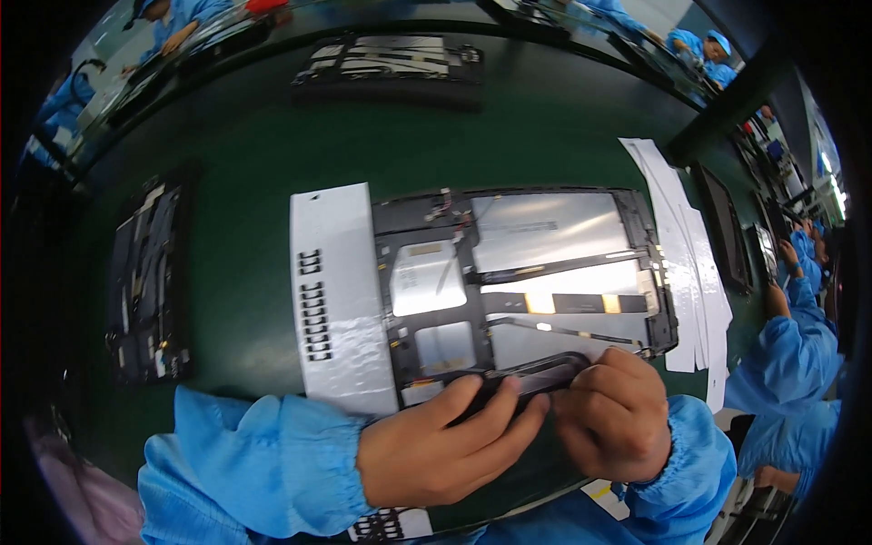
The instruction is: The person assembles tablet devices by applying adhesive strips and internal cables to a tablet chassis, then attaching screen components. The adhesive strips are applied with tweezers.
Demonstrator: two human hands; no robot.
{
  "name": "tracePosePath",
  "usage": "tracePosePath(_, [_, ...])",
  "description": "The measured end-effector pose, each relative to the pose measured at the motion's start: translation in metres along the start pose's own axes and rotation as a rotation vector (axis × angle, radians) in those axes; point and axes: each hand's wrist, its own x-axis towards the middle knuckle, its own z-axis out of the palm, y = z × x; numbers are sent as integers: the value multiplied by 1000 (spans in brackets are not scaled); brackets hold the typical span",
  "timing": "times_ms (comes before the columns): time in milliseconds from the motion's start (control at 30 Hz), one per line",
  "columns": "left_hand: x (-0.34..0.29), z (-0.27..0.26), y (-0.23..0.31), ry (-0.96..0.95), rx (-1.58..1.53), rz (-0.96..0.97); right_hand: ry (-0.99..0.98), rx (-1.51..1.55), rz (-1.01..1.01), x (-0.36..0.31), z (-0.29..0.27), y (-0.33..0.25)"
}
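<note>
Device point(559, 218) lies open on the green table point(245, 300) in front of you, its silver inner plates and cables facing up. A dark elongated part point(559, 368) sits at its near edge, toward the right corner, and both hands work there.

Left hand point(445, 454): your fingers bend over the part from the left. The thumb is out of sight, so whether this is a full grasp cannot be told.

Right hand point(622, 422): your fingers are curled closed at the part's right end. Whether a small piece is pinched between the fingertips cannot be told.

For good handling, observe the following:

1. Let the left hand steady the part and the right hand do the fine work; avoid pulling with both at once.
2. Keep pressure light and spread along the part's length. A slim piece like this would probably flex if loaded at one end.
3. Keep knuckles and cuffs off the exposed dark cable point(563, 265), which could snag.
4. Avoid fingerprints on the silver plates.
5. Do not drag your left sleeve across the white sheet point(341, 272) just beside the device; its small black pieces point(313, 318) could be disturbed.
</note>
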Motion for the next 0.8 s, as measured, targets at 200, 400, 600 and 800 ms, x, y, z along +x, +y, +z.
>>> tracePosePath(200, [-12,-28,-32,233,-532,-226,4,-94,73,0,-15,-10])
tracePosePath(400, [-86,-15,-46,42,-187,-685,12,52,-21,84,7,-18])
tracePosePath(600, [-79,-8,-38,-70,-114,-701,-262,-274,56,159,82,-5])
tracePosePath(800, [-81,-4,-38,-61,-24,-686,-335,-306,198,177,99,-9])
